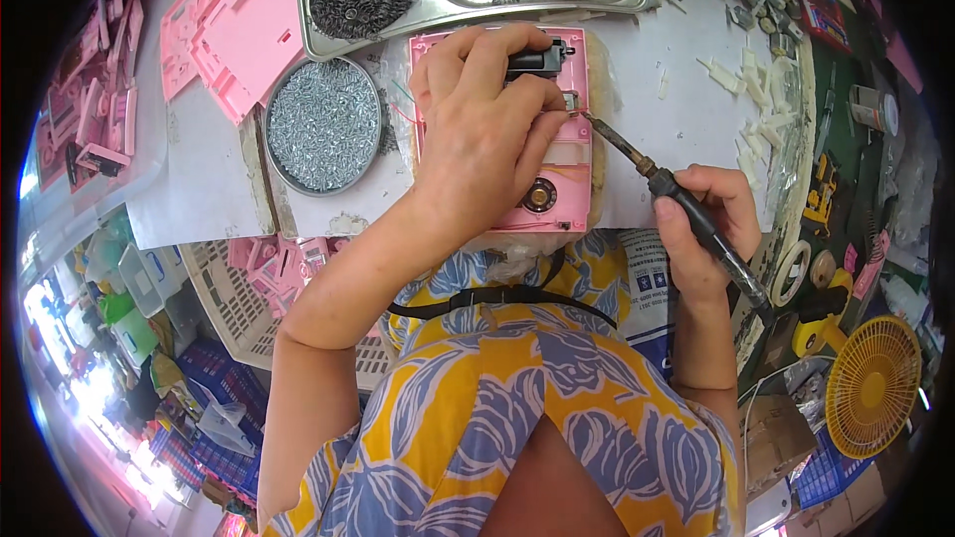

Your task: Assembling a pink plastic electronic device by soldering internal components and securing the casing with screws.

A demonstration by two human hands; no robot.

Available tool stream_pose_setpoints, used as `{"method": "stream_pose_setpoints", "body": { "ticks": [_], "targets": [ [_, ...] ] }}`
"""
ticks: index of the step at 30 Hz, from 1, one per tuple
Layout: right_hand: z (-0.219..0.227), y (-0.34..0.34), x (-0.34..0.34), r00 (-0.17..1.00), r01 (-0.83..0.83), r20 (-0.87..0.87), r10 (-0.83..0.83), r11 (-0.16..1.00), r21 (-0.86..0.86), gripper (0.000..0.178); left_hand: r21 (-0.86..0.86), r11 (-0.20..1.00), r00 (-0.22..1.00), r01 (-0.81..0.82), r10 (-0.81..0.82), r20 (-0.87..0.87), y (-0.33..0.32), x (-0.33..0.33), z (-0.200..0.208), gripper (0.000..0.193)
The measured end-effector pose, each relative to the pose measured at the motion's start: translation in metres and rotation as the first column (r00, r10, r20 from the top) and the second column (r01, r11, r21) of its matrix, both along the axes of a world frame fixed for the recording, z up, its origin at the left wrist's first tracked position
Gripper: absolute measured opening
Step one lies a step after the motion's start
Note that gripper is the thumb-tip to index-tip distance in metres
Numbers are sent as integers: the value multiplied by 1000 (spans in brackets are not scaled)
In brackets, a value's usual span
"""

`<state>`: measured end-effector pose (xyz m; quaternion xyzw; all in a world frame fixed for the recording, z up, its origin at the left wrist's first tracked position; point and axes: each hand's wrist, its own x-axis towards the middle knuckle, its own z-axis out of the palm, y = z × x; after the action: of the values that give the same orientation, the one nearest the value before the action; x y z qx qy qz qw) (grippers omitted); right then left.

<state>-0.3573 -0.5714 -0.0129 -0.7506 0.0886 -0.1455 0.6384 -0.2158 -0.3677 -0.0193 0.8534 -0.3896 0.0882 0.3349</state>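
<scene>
In front of me lies a pink plastic casing [564, 201] on a pale padded block [597, 164]. It holds a black box-shaped part [537, 60] near its far end and a round dark speaker-like part [540, 196] near its close end. My left hand [482, 119] rests over the casing, fingers bent and pressed together by a small metal part; whatever they pinch is hidden. My right hand [711, 219] is closed round the black handle of a soldering iron [701, 224]. The iron's tip touches or nearly touches the casing beside my left fingertips. Thin wires [403, 104] stick out on the left.
A round tin of small screws [323, 124] stands left of the casing, near stacked pink panels [244, 35]. Behind is a metal tray [477, 15] with springs. White parts and small motors [761, 99] lie right. A yellow fan [873, 388] stands lower right, a white basket [224, 298] lower left.
</scene>
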Motion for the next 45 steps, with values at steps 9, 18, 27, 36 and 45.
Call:
{"method": "stream_pose_setpoints", "body": {
  "ticks": [9, 18, 27, 36, 45],
  "targets": [
    [3, 2, 4, 999, -4, -43, 6, 999, 46, 29, -20, 1000, 1000, -1, 1, -10, 0, 1, -2, 13],
    [4, -1, 5, 999, -42, -36, 41, 999, -12, 29, -56, 998, 1000, -13, 12, -16, -1, 1, -7, 8],
    [7, -5, 2, 999, 3, -37, -3, 1000, 10, 28, -37, 999, 999, -32, 32, -21, -1, 0, -6, 10],
    [8, -13, 0, 1000, 13, 1, -13, 1000, -22, 28, 17, 999, 1000, -28, 28, -6, 0, -1, 1, 13],
    [9, -14, 1, 1000, 14, 25, -13, 999, -30, 29, 30, 999, 999, -37, 37, -7, -1, -1, 3, 14]
  ]
}}
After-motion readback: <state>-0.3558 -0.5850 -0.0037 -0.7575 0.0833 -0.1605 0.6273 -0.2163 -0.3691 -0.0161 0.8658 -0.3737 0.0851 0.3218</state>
